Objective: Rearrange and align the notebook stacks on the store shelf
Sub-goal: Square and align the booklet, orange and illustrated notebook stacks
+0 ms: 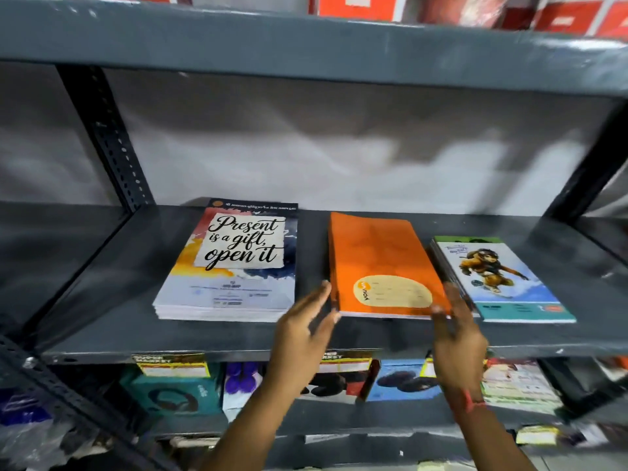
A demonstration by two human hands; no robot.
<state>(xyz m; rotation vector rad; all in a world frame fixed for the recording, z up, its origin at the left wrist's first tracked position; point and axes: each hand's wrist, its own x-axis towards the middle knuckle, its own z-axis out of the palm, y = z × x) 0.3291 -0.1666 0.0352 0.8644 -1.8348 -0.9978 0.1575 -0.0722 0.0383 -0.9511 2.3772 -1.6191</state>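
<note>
Three notebook stacks lie on the grey metal shelf (102,300). The left stack (234,266) has a cover reading "Present is a gift, open it". The orange stack (380,260) lies in the middle, turned slightly. At the right is a stack with a cartoon flying figure (499,280), its books fanned unevenly. My left hand (302,338) is open with fingers apart, at the orange stack's front left corner. My right hand (458,334) is open at that stack's front right corner, between it and the cartoon stack. Neither hand grips anything.
A dark slotted upright (108,137) stands at the back left and another upright (584,171) at the right. An upper shelf (306,45) holds red boxes (356,6). The shelf below holds boxed goods, among them a teal headphone box (173,392), and yellow price tags (173,365).
</note>
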